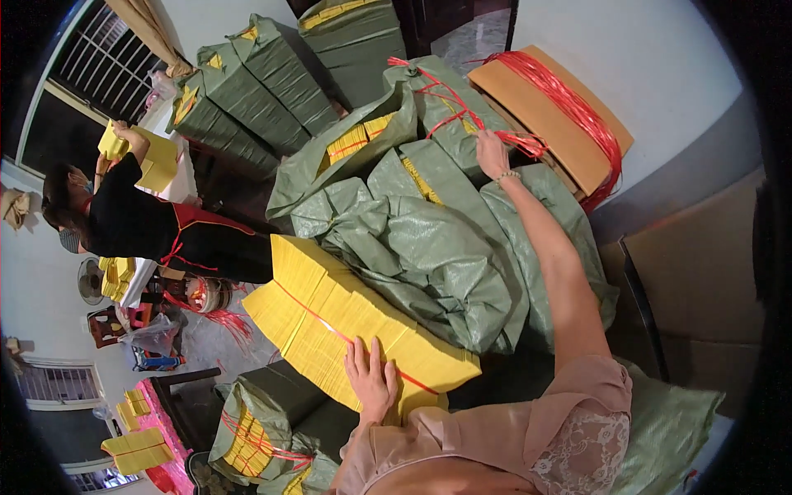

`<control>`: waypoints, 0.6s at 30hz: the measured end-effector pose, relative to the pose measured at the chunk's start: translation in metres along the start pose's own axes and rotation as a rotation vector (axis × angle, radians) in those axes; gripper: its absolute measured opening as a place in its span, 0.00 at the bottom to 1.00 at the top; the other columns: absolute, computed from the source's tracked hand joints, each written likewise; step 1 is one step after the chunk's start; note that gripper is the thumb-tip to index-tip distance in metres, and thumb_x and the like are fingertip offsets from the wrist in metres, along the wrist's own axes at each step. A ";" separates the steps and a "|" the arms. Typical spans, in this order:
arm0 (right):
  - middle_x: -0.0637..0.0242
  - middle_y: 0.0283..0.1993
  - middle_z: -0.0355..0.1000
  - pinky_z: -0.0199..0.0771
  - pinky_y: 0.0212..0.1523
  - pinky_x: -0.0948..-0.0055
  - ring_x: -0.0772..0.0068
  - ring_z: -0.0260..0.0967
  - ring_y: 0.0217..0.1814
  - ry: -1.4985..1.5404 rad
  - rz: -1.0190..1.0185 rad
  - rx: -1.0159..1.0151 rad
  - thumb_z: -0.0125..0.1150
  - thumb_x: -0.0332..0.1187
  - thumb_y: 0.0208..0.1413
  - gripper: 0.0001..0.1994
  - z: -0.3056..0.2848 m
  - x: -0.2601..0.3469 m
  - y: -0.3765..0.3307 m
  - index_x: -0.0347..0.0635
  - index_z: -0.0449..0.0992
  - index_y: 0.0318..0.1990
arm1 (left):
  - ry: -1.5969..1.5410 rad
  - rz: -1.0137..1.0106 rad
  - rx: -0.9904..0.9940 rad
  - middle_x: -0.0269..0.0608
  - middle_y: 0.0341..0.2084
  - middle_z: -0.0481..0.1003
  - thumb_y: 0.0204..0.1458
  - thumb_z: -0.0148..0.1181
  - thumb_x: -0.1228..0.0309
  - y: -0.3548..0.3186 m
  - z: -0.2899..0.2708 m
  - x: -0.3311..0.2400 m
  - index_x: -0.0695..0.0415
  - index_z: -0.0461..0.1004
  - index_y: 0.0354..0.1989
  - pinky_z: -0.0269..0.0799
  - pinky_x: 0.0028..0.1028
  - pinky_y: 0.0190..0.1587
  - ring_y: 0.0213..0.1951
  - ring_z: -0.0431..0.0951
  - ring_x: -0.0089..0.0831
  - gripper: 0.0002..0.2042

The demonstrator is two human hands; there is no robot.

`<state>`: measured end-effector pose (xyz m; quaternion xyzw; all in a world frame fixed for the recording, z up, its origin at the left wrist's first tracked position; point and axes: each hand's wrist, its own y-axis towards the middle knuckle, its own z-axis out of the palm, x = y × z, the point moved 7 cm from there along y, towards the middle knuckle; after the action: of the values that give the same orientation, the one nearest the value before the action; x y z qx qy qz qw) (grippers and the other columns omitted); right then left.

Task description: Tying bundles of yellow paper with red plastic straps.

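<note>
Green sacks (437, 239) are heaped near a pale wall (635, 49); beside them, a yellow bundle (322, 299) is steadied under the left hand (373, 381), fingers flat, unclenched. Red strands (528, 145), seemingly grasped by the right hand (492, 157), should be drawn singly.

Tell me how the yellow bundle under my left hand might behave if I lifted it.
The yellow bundle is probably heavy for its size, with many thin layers packed closely. Its edges may splay, since the narrow red strap runs along just the middle.

Matt paper stack (363, 307), shiny plastic sacks (437, 239)
</note>
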<state>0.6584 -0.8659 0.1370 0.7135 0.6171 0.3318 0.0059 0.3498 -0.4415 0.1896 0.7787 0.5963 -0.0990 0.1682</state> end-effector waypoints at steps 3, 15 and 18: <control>0.50 0.40 0.65 0.67 0.42 0.58 0.49 0.65 0.43 0.027 0.059 -0.088 0.46 0.25 0.50 0.12 0.016 -0.015 0.017 0.36 0.68 0.43 | -0.008 -0.040 0.024 0.54 0.59 0.54 0.46 0.52 0.65 0.002 0.002 0.000 0.55 0.64 0.55 0.44 0.45 0.60 0.61 0.50 0.50 0.25; 0.53 0.46 0.63 0.65 0.46 0.56 0.50 0.60 0.51 -0.224 0.324 0.129 0.52 0.33 0.50 0.13 0.096 -0.110 0.027 0.37 0.68 0.42 | 0.061 -0.096 0.033 0.53 0.58 0.55 0.44 0.52 0.62 0.001 0.017 0.006 0.55 0.65 0.53 0.47 0.48 0.59 0.60 0.52 0.53 0.25; 0.56 0.47 0.63 0.63 0.48 0.57 0.53 0.59 0.53 -0.266 0.330 0.188 0.54 0.34 0.49 0.16 0.097 -0.104 0.033 0.39 0.67 0.45 | 0.075 -0.103 0.017 0.54 0.57 0.56 0.44 0.51 0.62 0.000 0.016 0.007 0.55 0.66 0.53 0.48 0.50 0.58 0.59 0.53 0.54 0.25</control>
<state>0.7326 -0.9269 0.0264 0.8397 0.5139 0.1722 -0.0336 0.3523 -0.4410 0.1727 0.7514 0.6408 -0.0833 0.1339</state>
